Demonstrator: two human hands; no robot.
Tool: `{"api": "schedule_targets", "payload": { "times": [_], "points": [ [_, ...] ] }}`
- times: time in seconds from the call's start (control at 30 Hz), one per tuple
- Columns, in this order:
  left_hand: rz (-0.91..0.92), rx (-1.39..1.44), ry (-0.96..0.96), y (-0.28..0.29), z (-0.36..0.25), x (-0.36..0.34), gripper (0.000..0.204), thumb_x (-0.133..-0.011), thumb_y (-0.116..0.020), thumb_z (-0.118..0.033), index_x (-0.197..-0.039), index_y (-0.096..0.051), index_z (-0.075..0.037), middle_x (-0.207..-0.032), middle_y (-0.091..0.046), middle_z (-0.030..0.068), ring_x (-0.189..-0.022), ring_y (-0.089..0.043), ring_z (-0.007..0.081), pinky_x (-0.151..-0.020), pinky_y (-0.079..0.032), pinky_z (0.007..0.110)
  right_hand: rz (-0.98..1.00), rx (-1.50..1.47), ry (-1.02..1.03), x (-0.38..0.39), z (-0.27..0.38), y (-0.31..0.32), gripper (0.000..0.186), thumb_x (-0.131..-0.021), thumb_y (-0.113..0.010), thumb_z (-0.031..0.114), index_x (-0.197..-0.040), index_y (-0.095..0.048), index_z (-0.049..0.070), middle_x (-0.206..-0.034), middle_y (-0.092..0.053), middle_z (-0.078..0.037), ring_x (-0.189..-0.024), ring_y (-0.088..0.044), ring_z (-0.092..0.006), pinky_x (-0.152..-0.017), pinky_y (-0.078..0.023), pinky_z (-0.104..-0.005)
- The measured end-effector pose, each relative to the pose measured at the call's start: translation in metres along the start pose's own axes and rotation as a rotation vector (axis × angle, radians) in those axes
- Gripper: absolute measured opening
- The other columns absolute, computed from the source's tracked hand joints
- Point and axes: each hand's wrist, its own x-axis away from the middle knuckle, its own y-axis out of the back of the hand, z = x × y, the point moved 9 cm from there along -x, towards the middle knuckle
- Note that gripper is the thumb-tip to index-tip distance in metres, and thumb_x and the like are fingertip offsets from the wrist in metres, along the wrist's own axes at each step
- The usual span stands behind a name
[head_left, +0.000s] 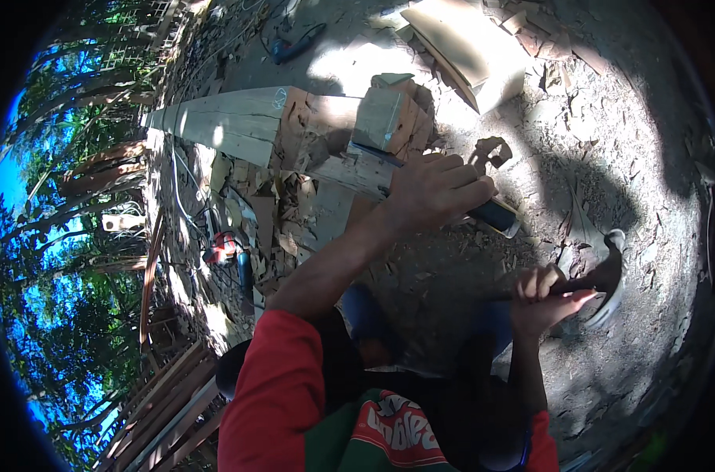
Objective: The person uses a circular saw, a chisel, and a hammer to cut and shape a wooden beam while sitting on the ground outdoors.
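Observation:
My left hand (444, 185) is closed around a chisel (495, 216) with a dark handle and a metal end cap, angled toward a weathered timber beam (232, 126), its tip partly hidden. On the beam rests a squared wooden block (381, 118). Lower right, my right hand (542, 303) grips the handle of a hammer-like tool with a curved metal head (608, 279), held apart from the chisel and somewhat blurred.
A red and blue power tool (228, 252) lies left among wood scraps and cords. Another blue tool (287, 47) lies behind the beam. Pale boards (452, 39) lie at the back right, and long planks (161, 393) are piled lower left on the dirt ground.

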Motion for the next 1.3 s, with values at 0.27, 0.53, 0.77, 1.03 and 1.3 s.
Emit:
{"api": "schedule_targets", "payload": {
  "times": [0.27, 0.53, 0.77, 1.03, 1.3],
  "points": [
    [0.362, 0.221, 0.379, 0.019, -0.046, 0.07, 0.045, -0.072, -0.082, -0.031, -0.108, -0.063, -0.011, -0.083, -0.062, 0.0043, -0.077, -0.065, 0.0241, -0.067, -0.051, 0.039, -0.256, 0.902, -0.102, 0.004, -0.02, 0.055, 0.043, -0.106, -0.045, 0.039, -0.086, -0.056, 0.003, -0.068, -0.056, -0.004, -0.06, -0.049, -0.0125, -0.057, -0.041, -0.0286],
    [0.363, 0.613, 1.305, -0.116, -0.069, 0.179, 0.056, -0.09, -0.067, -0.049, -0.123, -0.055, -0.005, -0.111, -0.064, 0.0203, -0.097, -0.065, 0.041, -0.087, -0.051, 0.047, -0.222, 1.856, 0.092, -0.032, 0.0, 0.125, 0.033, -0.096, -0.061, 0.025, -0.116, -0.065, 0.0, -0.101, -0.069, -0.023, -0.096, -0.066, -0.0418, -0.085, -0.051, -0.048],
    [-0.162, 0.128, 0.927, 0.012, -0.009, 0.138, 0.032, -0.088, -0.072, -0.029, -0.108, -0.065, -0.005, -0.099, -0.065, 0.0154, -0.084, -0.065, 0.0329, -0.077, -0.052, 0.044, -0.237, 1.913, 0.136, -0.027, 0.005, 0.142, 0.027, -0.091, -0.064, 0.018, -0.114, -0.066, 0.003, -0.108, -0.065, -0.017, -0.101, -0.063, -0.0363, -0.086, -0.051, -0.0452],
    [-0.415, -0.188, 1.276, 0.181, 0.122, 0.227, 0.027, -0.093, -0.066, -0.025, -0.098, -0.068, 0.001, -0.079, -0.067, 0.0123, -0.072, -0.065, 0.0243, -0.069, -0.049, 0.034, -0.18, 1.65, 0.087, -0.009, 0.011, 0.097, 0.027, -0.093, -0.064, 0.026, -0.107, -0.068, 0.004, -0.101, -0.066, -0.016, -0.096, -0.064, -0.0314, -0.085, -0.05, -0.041],
    [-0.512, -0.405, 1.638, 0.203, 0.084, 0.481, 0.035, -0.09, -0.066, -0.032, -0.094, -0.071, 0.002, -0.072, -0.066, 0.006, -0.065, -0.062, 0.0146, -0.063, -0.046, 0.032, 0.02, 1.451, 0.014, 0.003, -0.025, 0.059, 0.021, -0.095, -0.064, 0.018, -0.103, -0.068, -0.001, -0.095, -0.068, -0.015, -0.086, -0.065, -0.0263, -0.076, -0.051, -0.0379]
  ]
}}
